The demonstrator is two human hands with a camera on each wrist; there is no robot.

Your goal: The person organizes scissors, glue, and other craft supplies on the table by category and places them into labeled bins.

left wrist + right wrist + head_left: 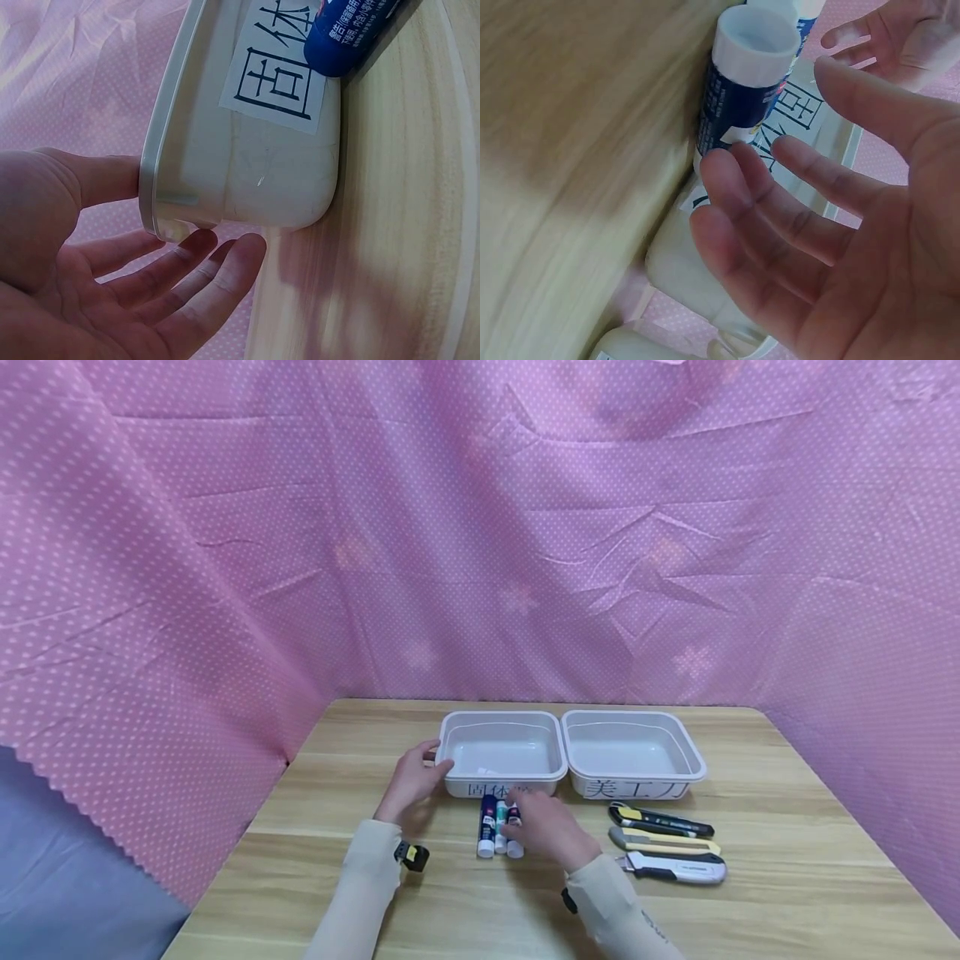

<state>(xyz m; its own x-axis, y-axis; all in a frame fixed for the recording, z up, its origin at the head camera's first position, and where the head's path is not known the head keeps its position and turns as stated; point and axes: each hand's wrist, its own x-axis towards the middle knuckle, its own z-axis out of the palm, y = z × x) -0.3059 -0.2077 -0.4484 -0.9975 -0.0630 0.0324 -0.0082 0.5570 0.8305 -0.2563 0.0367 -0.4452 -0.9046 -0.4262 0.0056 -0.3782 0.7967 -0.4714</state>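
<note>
The left tub [453,787] is labelled "固体…", the right tub [637,777] "美工刀".

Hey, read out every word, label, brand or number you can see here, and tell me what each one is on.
"固体": left bin; a third character is partly hidden.
"美工刀": right bin.
"警告", it seems: blue glue stick; the rest is too small to read surely.
Other sticks: print too blurred.
Knives: lettering too small.
Right sleeve: dark writing, illegible.
</note>
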